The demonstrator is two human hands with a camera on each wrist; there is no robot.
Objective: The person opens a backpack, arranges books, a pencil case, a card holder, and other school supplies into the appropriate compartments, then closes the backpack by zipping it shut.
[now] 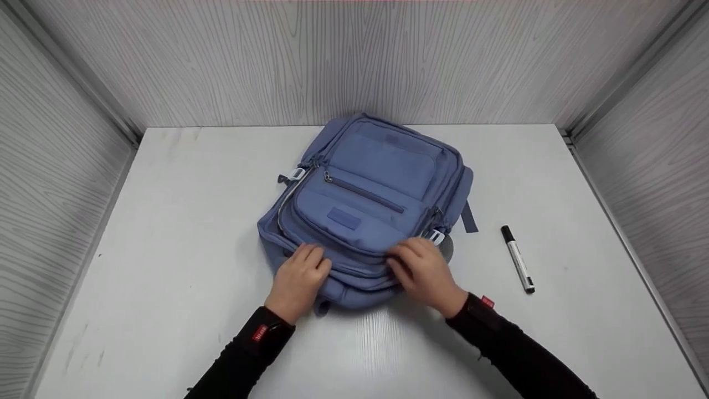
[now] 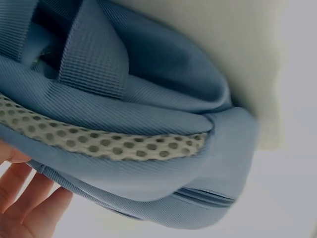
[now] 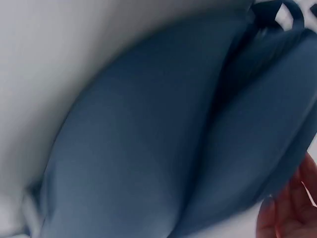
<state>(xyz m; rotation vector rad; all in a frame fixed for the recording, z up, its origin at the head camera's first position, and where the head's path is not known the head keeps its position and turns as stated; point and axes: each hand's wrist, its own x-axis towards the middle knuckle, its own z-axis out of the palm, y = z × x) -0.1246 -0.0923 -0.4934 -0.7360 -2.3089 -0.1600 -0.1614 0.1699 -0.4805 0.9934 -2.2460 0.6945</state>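
Note:
A blue backpack (image 1: pixel 365 194) lies front side up on the white table, tilted, its near end toward the person. At that end's left part, the left hand (image 1: pixel 299 280) grips the fabric edge with curled fingers. Farther right, the right hand (image 1: pixel 424 271) pinches the edge near a front pocket seam. The left wrist view has the backpack's webbing strap (image 2: pixel 94 54) and a pale mesh strip (image 2: pixel 119 146), with the left hand's fingers (image 2: pixel 34 198) at the edge. Blurred blue fabric (image 3: pixel 129 134) fills much of the right wrist view; fingers (image 3: pixel 292 203) touch its edge at lower right.
A black-and-white marker pen (image 1: pixel 518 259) lies on the table (image 1: pixel 183 221) to the right of the backpack. Grey wood-grain panels (image 1: pixel 343 61) stand behind and at both sides. A dark strap end (image 1: pixel 469 217) sticks out on the backpack's right.

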